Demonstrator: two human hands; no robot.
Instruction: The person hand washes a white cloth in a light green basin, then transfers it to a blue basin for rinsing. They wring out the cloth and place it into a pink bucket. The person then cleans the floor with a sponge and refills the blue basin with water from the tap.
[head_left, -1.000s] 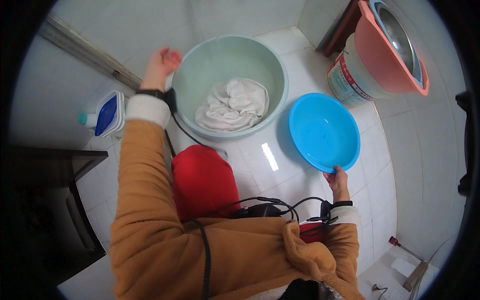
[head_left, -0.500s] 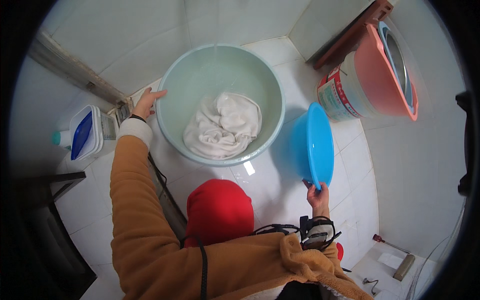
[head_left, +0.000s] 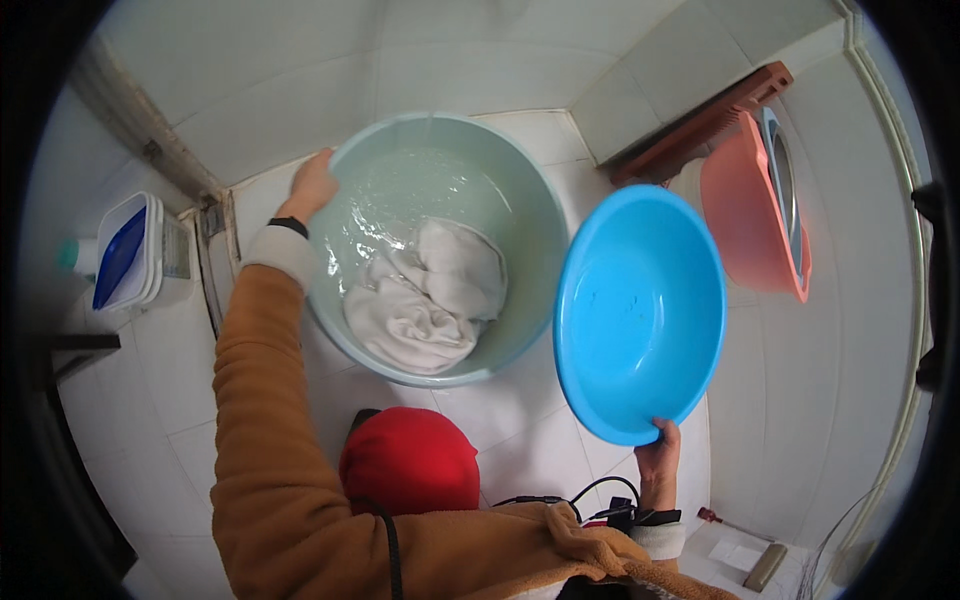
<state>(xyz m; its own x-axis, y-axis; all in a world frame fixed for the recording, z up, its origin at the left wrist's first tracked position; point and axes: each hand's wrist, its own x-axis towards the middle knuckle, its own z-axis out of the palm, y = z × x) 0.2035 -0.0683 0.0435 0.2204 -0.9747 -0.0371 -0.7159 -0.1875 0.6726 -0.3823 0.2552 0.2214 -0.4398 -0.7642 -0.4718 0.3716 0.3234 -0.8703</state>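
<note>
Pink basin (head_left: 750, 215) partly behind blue basin (head_left: 640, 310); cloth (head_left: 425, 295) partly underwater, shape unclear.

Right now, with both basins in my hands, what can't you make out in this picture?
- Head view: the left hand grips the green basin's rim; its fingers go over the edge, out of sight.
- Whatever lies beneath the white cloth is covered.
- The underside of the tilted blue basin, held by the right hand, faces away.
- The pink tub is warped near the fisheye rim.
</note>
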